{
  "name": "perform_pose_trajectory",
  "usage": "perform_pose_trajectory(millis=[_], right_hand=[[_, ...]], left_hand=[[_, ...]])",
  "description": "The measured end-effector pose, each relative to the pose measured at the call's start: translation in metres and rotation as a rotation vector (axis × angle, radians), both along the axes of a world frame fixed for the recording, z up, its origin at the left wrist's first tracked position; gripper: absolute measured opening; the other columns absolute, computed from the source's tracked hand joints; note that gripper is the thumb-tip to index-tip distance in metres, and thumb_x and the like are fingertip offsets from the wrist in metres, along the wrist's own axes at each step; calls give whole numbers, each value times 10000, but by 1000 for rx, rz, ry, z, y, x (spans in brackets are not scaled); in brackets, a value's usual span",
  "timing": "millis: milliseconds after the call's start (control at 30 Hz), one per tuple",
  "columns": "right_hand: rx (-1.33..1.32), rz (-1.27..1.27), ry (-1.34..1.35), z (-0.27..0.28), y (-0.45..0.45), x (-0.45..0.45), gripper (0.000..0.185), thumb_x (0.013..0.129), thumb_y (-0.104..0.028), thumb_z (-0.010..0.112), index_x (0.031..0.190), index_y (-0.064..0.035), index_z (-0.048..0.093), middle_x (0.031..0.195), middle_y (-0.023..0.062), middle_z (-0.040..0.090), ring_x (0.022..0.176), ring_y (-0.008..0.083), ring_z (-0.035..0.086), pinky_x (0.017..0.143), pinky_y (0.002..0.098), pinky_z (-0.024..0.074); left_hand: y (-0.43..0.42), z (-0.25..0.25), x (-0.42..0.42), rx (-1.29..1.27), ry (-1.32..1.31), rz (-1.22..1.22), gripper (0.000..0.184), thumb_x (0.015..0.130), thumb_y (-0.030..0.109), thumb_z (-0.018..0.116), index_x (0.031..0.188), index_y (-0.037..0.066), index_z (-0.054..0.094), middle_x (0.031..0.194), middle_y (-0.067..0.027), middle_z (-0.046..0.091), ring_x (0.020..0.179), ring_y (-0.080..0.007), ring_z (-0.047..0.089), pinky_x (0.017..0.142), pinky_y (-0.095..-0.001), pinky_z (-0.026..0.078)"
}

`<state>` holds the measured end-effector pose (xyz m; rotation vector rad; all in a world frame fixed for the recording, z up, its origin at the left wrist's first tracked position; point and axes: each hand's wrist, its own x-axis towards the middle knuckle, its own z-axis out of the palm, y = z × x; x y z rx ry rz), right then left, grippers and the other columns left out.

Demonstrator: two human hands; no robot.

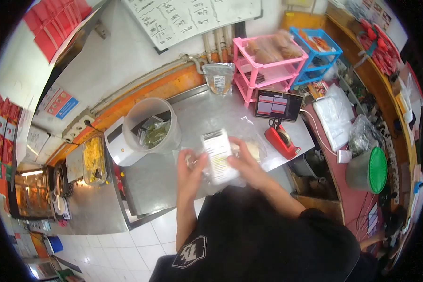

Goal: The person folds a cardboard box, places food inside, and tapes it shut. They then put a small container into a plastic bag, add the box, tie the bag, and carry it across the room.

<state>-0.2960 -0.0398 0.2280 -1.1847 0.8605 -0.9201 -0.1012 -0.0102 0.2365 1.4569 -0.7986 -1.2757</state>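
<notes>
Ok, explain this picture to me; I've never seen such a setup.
There is no machine here: a person works with two bare hands. The only picture comes from a camera on their head, looking forward and down, so their black clothing fills the bottom.

Before them is a metal table. On it are a clear tub with green packets inside, a tablet with its screen lit, and a red tape dispenser.

The right hand holds a white printed item, thumb on its edge. The left hand is at the opposite side; its grip is hard to make out.
</notes>
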Motion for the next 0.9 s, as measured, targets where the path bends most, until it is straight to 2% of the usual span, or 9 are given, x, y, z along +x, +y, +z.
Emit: perform_pose_trajectory(millis=[100,167,233,300,400,500,600,800,900], right_hand=[[-20,-23,-5,2,-22,-23,697,923,-198,724,1476,-9,343,1378,156,498,1276,231,490,1034,385,457],[-9,-102,3,2,-37,-34,668,928,-189,716,1468,-13,363,1359,150,511,1246,228,519,1017,367,470],[171,-168,-176,21,-47,-38,662,925,-159,702,1475,-21,359,1348,138,523,1204,233,562,955,398,527],[181,-275,-286,8,-63,-43,671,919,-145,700,1479,-17,352,1355,136,523,1199,241,571,927,442,553],[193,-290,-505,-26,-74,-33,656,925,-157,660,1489,-33,349,1353,134,534,1206,274,580,955,489,536],[393,-127,-702,-51,-74,-12,616,934,-193,625,1482,-60,377,1360,130,550,1226,291,579,1010,511,486],[603,7,-691,-91,-62,2,568,936,-227,601,1454,-78,424,1371,130,564,1249,299,572,1044,537,447],[895,170,-609,-138,-54,-4,577,900,-293,567,1432,-93,467,1363,116,597,1231,301,596,1031,531,463],[933,194,-494,-156,-58,-6,543,905,-287,551,1414,-113,476,1357,109,595,1223,293,596,1020,530,463]], left_hand=[[-27,1,-25,-189,-109,-47,537,947,306,704,1321,9,459,1185,-157,605,1065,-219,612,905,-318,494],[-48,12,-60,-390,-613,288,579,952,347,692,1332,-14,448,1194,-181,612,1056,-250,623,908,-331,498],[-55,-6,-58,-483,-947,371,581,959,373,676,1316,-35,467,1168,-191,634,1023,-278,641,903,-347,507],[-64,-67,-20,-476,-1096,208,547,968,382,655,1273,-51,516,1106,-188,670,965,-303,665,890,-367,520],[-59,-46,-20,-129,-858,-287,413,969,323,652,1141,-51,613,953,-126,715,854,-253,689,803,-352,544],[-69,-76,-3,62,-138,-122,276,961,253,656,1032,-13,672,842,-68,723,760,-184,693,713,-316,546],[-76,-83,-3,-79,195,161,278,972,221,644,1118,-14,672,742,10,645,658,-71,594,593,-244,456],[-59,-104,12,-38,86,-37,340,1026,203,569,1311,30,635,658,98,398,564,-20,327,514,-229,243],[-52,-95,9,-77,6,-74,337,1048,223,536,1317,44,632,664,88,453,571,-12,366,517,-215,280]])
